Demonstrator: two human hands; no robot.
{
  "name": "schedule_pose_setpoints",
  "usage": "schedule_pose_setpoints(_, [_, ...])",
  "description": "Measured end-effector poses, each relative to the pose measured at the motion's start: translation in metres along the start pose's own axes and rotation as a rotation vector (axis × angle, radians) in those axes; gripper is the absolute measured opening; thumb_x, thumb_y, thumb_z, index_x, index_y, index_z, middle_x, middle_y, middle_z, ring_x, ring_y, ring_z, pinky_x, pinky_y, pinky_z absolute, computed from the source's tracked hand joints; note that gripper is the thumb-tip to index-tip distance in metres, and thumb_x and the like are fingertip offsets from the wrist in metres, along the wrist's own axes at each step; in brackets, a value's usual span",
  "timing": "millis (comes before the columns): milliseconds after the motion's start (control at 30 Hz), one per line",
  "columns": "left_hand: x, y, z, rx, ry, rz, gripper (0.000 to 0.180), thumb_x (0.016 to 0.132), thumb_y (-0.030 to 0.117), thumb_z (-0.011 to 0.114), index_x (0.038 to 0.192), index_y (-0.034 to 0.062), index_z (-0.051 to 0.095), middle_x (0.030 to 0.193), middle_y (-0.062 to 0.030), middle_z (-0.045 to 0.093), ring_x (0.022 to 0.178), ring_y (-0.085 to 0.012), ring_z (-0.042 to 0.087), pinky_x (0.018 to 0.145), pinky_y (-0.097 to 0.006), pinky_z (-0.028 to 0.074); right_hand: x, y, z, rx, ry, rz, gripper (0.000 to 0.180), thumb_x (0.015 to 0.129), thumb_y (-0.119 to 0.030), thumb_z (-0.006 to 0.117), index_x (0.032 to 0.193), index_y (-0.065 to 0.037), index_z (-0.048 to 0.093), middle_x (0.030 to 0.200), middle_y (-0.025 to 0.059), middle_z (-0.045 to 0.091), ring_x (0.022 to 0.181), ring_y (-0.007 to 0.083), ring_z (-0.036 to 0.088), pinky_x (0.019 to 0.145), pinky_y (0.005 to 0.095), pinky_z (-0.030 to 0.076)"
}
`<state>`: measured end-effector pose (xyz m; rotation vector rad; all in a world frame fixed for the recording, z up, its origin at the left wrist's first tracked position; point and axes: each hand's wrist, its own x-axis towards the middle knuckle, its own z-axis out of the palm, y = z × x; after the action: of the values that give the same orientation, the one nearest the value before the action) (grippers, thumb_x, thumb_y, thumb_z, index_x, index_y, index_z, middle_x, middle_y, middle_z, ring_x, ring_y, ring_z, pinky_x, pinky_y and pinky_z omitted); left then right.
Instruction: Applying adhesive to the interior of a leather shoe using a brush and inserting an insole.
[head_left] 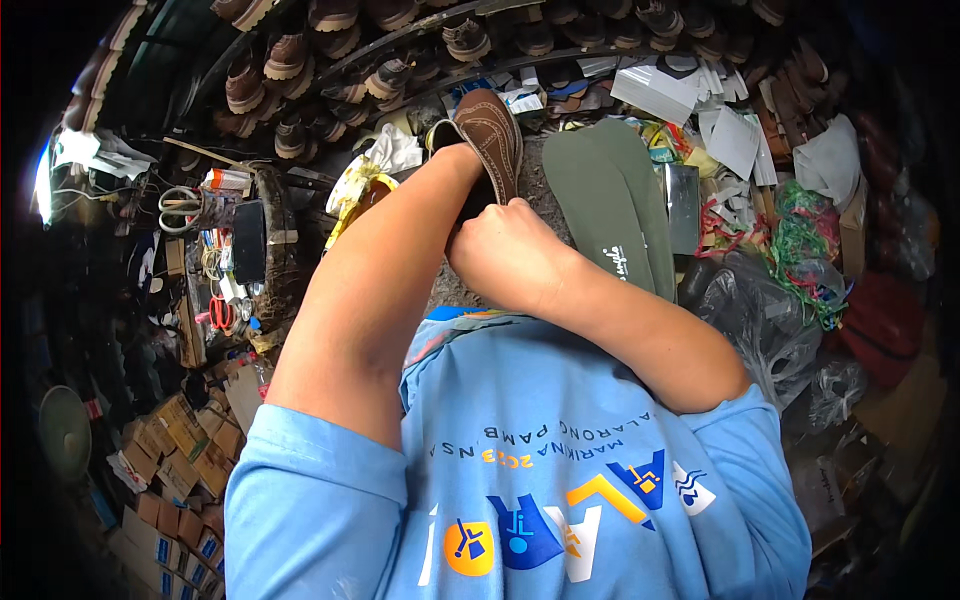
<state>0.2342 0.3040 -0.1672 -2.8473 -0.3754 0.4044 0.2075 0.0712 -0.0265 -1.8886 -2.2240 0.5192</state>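
Shoe (490, 130) held sole-up over bench (545, 165) | left hand (455, 150) inside as support, grip hidden | right hand (505, 255) fisted at heel, steadying | insoles (610, 200) beside.

Shoe (490, 130) ahead in both hands, insoles (610, 205) to its right, scissors (178, 207) far left, shoe racks (420, 45) behind.

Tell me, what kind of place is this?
Probably a shoemaker's workshop. Rows of brown shoes fill the shelves, green insoles lie on the bench, and both hands work on a brown shoe.
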Motion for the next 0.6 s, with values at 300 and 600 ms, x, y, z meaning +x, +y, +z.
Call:
schedule_pose_setpoints(300, [-0.110,0.049,-0.141,-0.352,-0.641,0.272,0.019,0.085,0.013,0.067,0.091,-0.0008,0.078,0.092,-0.0213,0.075,0.086,-0.0338,0.074,0.074,-0.041,0.056,-0.026,0.010,-0.002,-0.004,0.058,-0.087,0.012,0.081,-0.010,0.064,0.087,0.000,0.068,0.077,0.0170,0.074,0.072,0.0329,0.075,0.061,0.0463,0.058])
schedule_pose_setpoints(600, [-0.222,-0.019,-0.181,-0.990,-0.034,0.148,0.032,0.079,-0.011,0.064,0.108,-0.0026,0.074,0.096,-0.0089,0.069,0.083,-0.0182,0.069,0.070,-0.028,0.056,-0.050,0.011,-0.028,-0.150,0.300,-0.168,0.010,0.077,-0.018,0.065,0.078,-0.009,0.069,0.094,0.0007,0.057,0.094,0.0200,0.054,0.077,0.0370,0.044])
